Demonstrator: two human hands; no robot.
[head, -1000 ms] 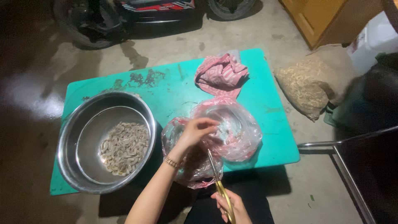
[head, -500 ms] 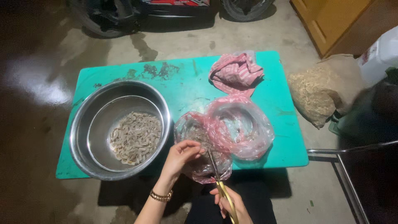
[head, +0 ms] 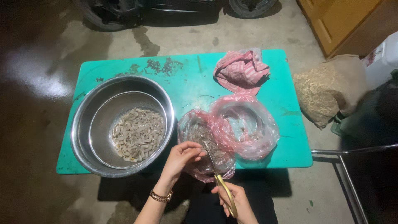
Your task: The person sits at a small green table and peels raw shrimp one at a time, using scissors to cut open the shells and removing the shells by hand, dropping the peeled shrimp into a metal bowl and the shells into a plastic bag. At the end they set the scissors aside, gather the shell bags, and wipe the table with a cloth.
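My left hand (head: 182, 155) pinches a small shrimp at the near edge of the green table (head: 190, 85), right against the blades of the scissors (head: 217, 176). My right hand (head: 234, 201) grips the yellow scissor handles, blades pointing up toward the left fingers. Under both hands lies a clear pink plastic bag (head: 205, 143) with small shrimp in it. A large steel bowl (head: 120, 124) to the left holds a pile of peeled shrimp (head: 137, 135).
A second open pink bag (head: 248, 124) sits right of the first, a crumpled pink striped bag (head: 242, 70) behind it. A tan sack (head: 325, 93) lies on the floor to the right, a metal frame (head: 344, 170) near right, vehicle wheels at the back.
My left hand drew back from the far bag to the near table edge and closed on a shrimp by the scissor blades. The camera view shifted.
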